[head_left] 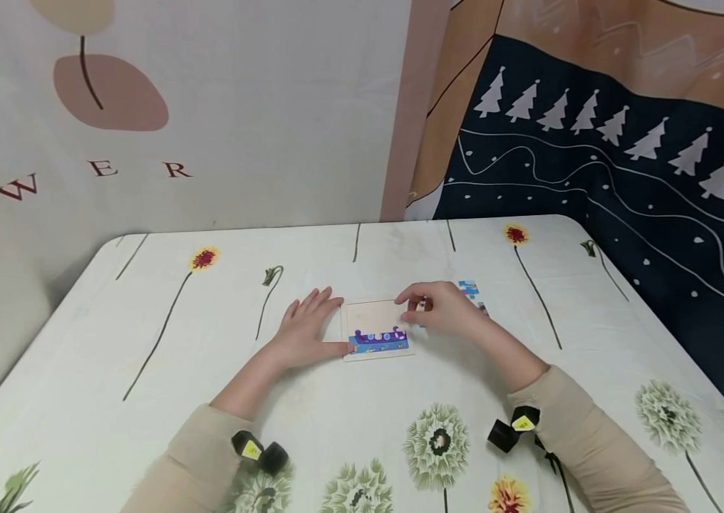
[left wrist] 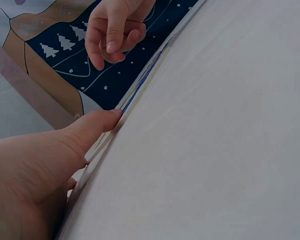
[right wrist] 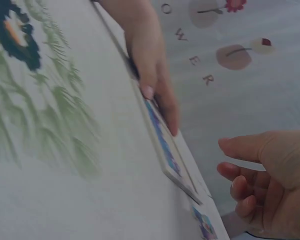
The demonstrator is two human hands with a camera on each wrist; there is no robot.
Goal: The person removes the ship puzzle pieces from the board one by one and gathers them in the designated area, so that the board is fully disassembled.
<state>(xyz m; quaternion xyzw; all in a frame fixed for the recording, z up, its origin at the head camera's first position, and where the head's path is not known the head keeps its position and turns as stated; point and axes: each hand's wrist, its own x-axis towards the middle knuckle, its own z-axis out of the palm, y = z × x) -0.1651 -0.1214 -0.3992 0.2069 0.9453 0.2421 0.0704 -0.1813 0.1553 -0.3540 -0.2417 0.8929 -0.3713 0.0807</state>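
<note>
A jigsaw puzzle board (head_left: 375, 310), a pale tray with a raised rim, lies on the table. Assembled pieces (head_left: 380, 340) in blue and purple fill its lower part, while the upper part is bare. My left hand (head_left: 304, 331) lies spread at the board's left side, its thumb resting on the lower left corner. Above the board's right edge hovers my right hand (head_left: 445, 308), fingers bent and thumb apart. The right wrist view shows nothing between the thumb and fingers of that hand (right wrist: 270, 180).
Loose puzzle pieces (head_left: 468, 288) lie right of the board, partly hidden behind the right hand. A white flower-print cloth (head_left: 336, 420) covers the table. Printed hangings (head_left: 272, 128) stand behind its far edge and along the right side.
</note>
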